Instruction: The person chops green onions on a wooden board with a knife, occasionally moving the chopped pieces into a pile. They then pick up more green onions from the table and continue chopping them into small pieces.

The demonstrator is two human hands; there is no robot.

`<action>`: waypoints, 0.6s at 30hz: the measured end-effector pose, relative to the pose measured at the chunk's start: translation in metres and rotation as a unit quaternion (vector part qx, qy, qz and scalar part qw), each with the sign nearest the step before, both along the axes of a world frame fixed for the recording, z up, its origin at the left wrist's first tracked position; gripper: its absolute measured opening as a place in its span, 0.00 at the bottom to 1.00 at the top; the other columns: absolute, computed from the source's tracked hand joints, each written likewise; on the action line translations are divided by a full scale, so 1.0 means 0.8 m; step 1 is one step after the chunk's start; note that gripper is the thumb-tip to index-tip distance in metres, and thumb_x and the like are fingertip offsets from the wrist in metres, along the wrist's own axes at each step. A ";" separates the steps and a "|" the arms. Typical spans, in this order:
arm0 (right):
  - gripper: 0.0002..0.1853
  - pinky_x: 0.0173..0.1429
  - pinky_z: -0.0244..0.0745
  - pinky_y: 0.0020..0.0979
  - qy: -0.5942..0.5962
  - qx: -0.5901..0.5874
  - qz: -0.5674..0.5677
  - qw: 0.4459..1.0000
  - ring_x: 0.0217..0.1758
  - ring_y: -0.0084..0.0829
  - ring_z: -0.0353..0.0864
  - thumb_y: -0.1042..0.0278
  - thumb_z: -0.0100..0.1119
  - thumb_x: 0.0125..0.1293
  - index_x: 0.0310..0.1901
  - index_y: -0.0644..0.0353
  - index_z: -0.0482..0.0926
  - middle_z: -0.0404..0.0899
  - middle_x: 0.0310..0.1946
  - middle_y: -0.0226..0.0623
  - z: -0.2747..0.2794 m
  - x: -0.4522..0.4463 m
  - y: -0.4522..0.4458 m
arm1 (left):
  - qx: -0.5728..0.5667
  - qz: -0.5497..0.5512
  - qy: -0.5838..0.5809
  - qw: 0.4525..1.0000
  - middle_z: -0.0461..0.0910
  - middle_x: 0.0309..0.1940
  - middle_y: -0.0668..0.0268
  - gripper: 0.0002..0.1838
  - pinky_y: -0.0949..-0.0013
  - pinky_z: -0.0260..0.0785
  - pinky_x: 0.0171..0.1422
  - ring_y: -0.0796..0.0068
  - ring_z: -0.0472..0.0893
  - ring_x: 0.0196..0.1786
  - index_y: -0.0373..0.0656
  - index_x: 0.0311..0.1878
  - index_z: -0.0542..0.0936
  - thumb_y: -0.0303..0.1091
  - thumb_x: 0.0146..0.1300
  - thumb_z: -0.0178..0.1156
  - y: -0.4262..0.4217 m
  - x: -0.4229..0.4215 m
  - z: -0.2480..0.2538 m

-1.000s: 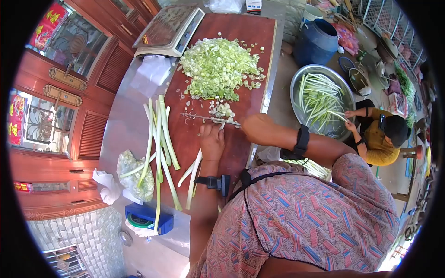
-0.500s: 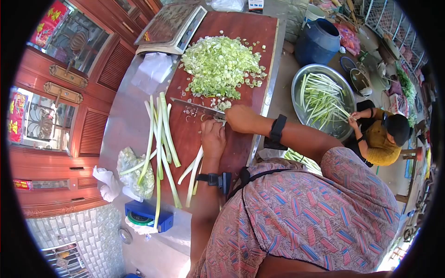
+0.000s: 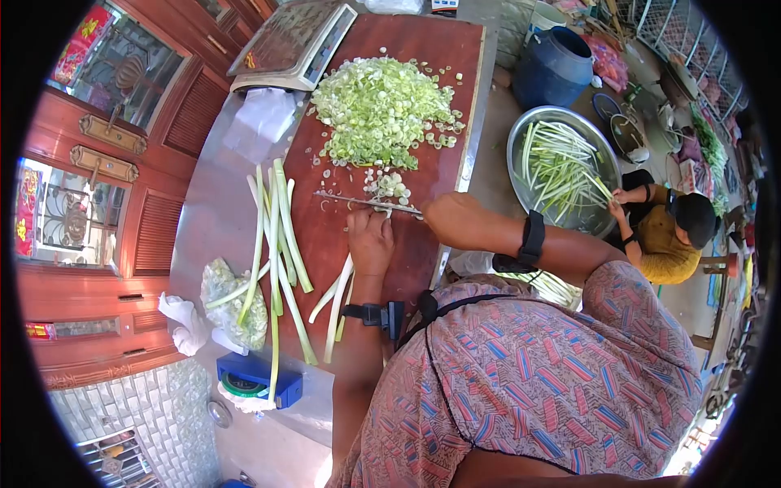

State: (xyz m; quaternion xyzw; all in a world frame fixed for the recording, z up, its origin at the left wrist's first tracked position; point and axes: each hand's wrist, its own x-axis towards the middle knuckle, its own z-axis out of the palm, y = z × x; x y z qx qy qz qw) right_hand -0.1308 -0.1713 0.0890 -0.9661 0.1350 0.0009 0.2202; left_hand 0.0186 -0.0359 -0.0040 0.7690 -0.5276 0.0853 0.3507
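My right hand (image 3: 460, 221) is closed round the handle end of a knife (image 3: 358, 201), whose thin blade points left across the red-brown board (image 3: 423, 268). Just below the blade, my left hand (image 3: 372, 240) has its fingers curled on a bit of pale scallion stalk, mostly hidden under them. Freshly cut rings (image 3: 388, 187) lie beyond the blade, and past them spreads a big heap of chopped scallion (image 3: 378, 110). Several whole stalks (image 3: 281, 236) lie left of my left hand, and a few more (image 3: 335, 309) lie beside its wrist.
A scale (image 3: 297, 45) stands at the back left, with plastic bags (image 3: 260, 122) near it. A filled bag (image 3: 232, 305) and a blue device (image 3: 260, 378) are at the lower left. Right of the board, a person (image 3: 671, 236) holds scallions over a metal basin (image 3: 521, 175), near a blue barrel (image 3: 553, 69).
The knife has turned from slanting up-left over the board to lying nearly level by my left fingertips. My right hand has shifted right and slightly down. The whole view has drifted slightly.
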 end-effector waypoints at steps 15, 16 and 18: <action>0.06 0.37 0.77 0.49 -0.069 0.040 -0.052 0.995 0.35 0.56 0.82 0.73 0.56 0.51 0.29 0.67 0.79 0.80 0.27 0.56 -0.056 0.062 -0.002 | -0.031 -0.003 0.005 0.999 0.77 0.37 0.58 0.08 0.56 0.68 0.51 0.54 0.73 0.45 0.40 0.35 0.79 0.24 0.49 0.63 0.000 0.001 0.003; 0.06 0.37 0.76 0.49 -0.063 0.047 -0.057 0.995 0.34 0.56 0.81 0.74 0.55 0.52 0.29 0.67 0.79 0.80 0.27 0.56 -0.042 0.052 0.000 | -0.032 0.000 0.011 0.999 0.77 0.37 0.58 0.08 0.56 0.68 0.51 0.54 0.74 0.45 0.40 0.35 0.78 0.24 0.50 0.63 0.001 -0.001 0.003; 0.06 0.35 0.75 0.50 -0.070 0.030 -0.023 0.997 0.31 0.58 0.80 0.76 0.54 0.51 0.30 0.69 0.78 0.79 0.26 0.58 -0.021 0.031 0.001 | -0.010 -0.002 0.010 1.000 0.77 0.37 0.58 0.08 0.56 0.67 0.52 0.53 0.73 0.45 0.41 0.35 0.78 0.25 0.50 0.64 0.003 -0.001 0.002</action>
